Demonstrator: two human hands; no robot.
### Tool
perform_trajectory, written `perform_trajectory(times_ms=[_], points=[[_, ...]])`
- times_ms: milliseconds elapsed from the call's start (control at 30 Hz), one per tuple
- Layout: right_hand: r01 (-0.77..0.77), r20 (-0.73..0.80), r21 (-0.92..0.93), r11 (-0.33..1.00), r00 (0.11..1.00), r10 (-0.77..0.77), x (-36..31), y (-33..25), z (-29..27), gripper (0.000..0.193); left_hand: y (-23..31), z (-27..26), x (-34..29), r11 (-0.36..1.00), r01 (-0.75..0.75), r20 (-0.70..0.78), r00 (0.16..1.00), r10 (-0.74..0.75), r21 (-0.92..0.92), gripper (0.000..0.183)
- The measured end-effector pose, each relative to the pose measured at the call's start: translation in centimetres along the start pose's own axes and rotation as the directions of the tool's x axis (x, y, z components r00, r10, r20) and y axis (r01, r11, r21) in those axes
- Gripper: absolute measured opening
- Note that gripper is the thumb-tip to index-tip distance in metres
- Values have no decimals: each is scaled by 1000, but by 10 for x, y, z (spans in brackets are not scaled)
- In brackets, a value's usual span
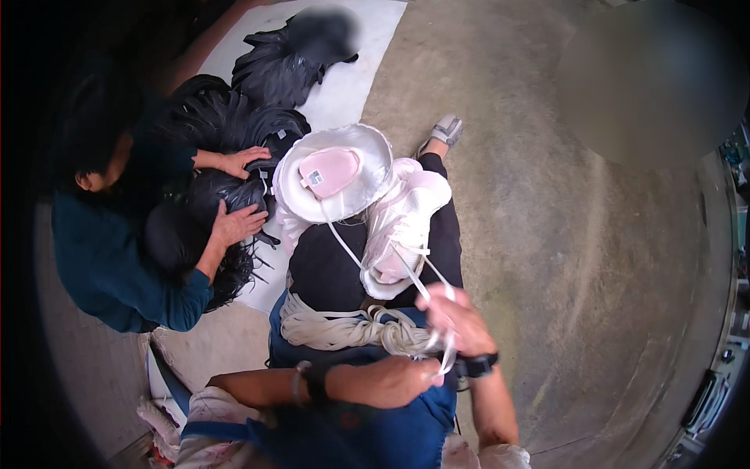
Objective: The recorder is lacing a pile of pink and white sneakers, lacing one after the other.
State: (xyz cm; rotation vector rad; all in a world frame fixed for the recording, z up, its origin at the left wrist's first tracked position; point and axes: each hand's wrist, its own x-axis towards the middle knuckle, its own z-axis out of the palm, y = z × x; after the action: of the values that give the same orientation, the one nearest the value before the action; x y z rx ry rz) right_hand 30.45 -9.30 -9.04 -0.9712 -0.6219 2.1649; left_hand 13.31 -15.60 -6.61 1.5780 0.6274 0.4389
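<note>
Seated person, legs out along the concrete floor (547, 195). Left hand (394, 381) and right hand (459, 319) both pinch white straps (406, 270) close above the lap, fingers closed tight on them; the straps run taut up to a white cap (367, 168) lying at the knee, likely kept tense for tying. Coiled white cord (344, 330) rests across the blue apron (367, 430). Pink pad (332, 172) with a small square label sits inside the cap. Co-worker's hands (238, 223) press black feathers (258, 78) (over the white sheet (351, 78)'s near edge).
</note>
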Motion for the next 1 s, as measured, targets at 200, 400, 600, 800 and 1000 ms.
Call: perform_trajectory(times_ms=[200,400,600,800,1000], points=[[-127,96,-206,970,984,150,-21,-13,-11,18,-34,-67,-6,583,296,-99,830,-549,-756,25],[-30,118,-390,920,990,82,3,2,8,22,-71,-56,14,334,-52,-287,641,-712,-941,31],[28,-125,-607,794,983,-131,11,12,-3,18,-75,-47,24,270,-173,-319,597,-736,-947,25],[66,-201,-796,601,909,-366,6,4,0,24,-66,-47,24,250,-163,-299,551,-779,-954,25],[97,-236,-913,397,670,-704,12,-7,17,23,-60,-51,26,185,-172,-252,591,-766,-968,12]])
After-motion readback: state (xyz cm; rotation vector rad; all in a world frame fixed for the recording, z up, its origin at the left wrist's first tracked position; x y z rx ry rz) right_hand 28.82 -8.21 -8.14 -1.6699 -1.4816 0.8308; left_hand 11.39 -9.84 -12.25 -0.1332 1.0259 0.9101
